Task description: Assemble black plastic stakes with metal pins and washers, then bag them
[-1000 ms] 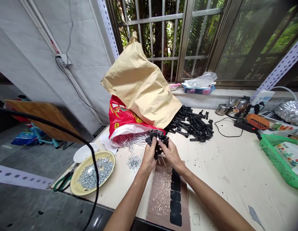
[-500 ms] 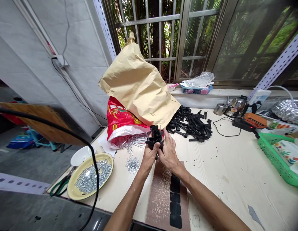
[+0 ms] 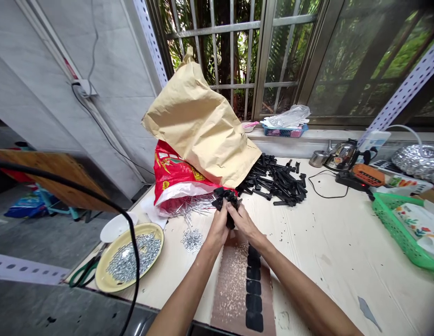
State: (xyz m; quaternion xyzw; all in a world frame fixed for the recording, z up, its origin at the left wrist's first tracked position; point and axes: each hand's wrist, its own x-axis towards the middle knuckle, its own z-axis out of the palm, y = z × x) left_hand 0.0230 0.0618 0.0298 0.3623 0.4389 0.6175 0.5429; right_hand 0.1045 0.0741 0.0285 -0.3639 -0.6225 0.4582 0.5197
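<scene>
Both hands meet over the middle of the table, closed around a bunch of black plastic parts [image 3: 224, 194]. My left hand [image 3: 220, 224] wraps the bunch from the left, and my right hand [image 3: 243, 220] presses on it from the right. Exactly how many parts are held is hidden by the fingers. Just behind and to the right lies a heap of similar black plastic parts [image 3: 282, 182]. Below the hands is a brown board [image 3: 229, 284] with a row of black square pads [image 3: 254, 301]. Left of my left hand are loose metal pins [image 3: 191, 206] and a small pile of washers [image 3: 192, 240].
A large paper sack [image 3: 203, 121] rests on a red bag [image 3: 168, 172]. To the left stand a yellow dish [image 3: 101, 275] of small metal pieces, a white bowl [image 3: 115, 226] and scissors [image 3: 84, 273]. A green basket [image 3: 392, 228] and a kettle [image 3: 341, 154] are at right.
The black parts have been drawn together and tilted left between my hands. My right hand has come lower and its fingers have closed in over the bunch. The view has shifted slightly.
</scene>
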